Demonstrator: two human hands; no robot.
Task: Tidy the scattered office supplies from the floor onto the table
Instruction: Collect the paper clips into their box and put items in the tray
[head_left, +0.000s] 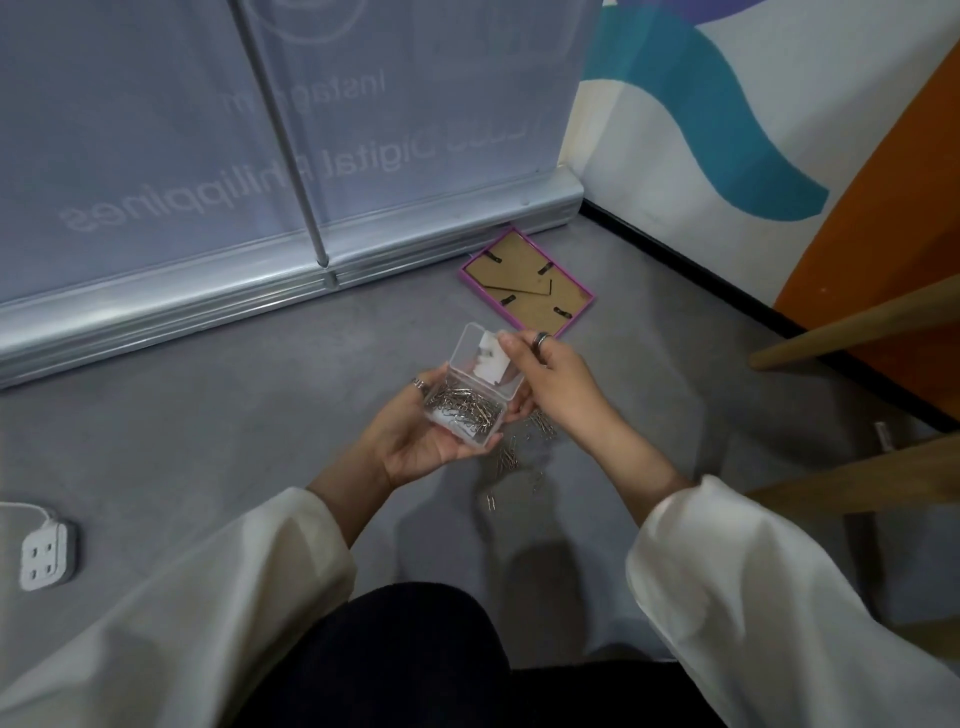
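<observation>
Item 1. Dark-clad knees and two cream sleeves (779, 597) at the near edge of the view; the person crouches over a grey floor (208, 441).

Item 2. White power strip (44, 556), on the floor at the near left, with its cord running off the left edge.

Item 3. Loose paper clips (511, 460), scattered on the floor just below the hands. Not yet gathered.

Item 4. Clear plastic box (467, 410), lid hinged open and standing up, its base part-filled with paper clips. Held above the floor. The left hand (415, 441) cradles the base from beneath, fingers curled around it. The right hand (550, 379) is at the lid's right edge, fingertips pinched together at the lid; whether they hold a clip cannot be told.

Item 5. Pink picture frame (527, 283), face down on the floor beyond the hands, near the banner stand base (291, 270). Untouched.

Item 6. Wooden legs (857, 332) at the far right, likely the table's; its top is out of view.

Status: early. Clips partly boxed; the remainder, box and frame are all left to move up.
</observation>
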